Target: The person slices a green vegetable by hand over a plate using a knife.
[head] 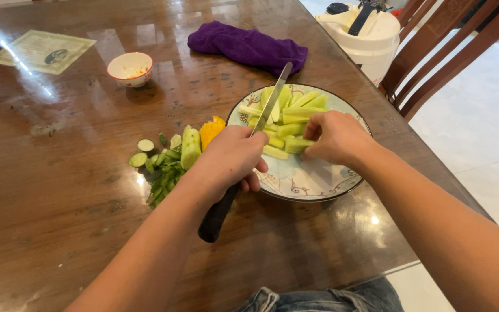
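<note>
Fingertips of the right hand (336, 137) hide among cucumber sticks (295, 124), pinching one; left hand (232, 159) grips a knife (244, 159).

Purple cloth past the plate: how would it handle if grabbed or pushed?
The purple cloth lies crumpled in soft folds, so it is probably floppy and would drape when lifted. It looks light for its size. Pushed across the glossy table, it would likely bunch or slide, not roll.

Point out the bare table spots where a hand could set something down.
Bare wood lies between the small bowl and the cucumber peels, and left of the peels toward the paper. Crowded: around the plate, where the left hand holds the knife and the right hand touches cucumber sticks.
</note>
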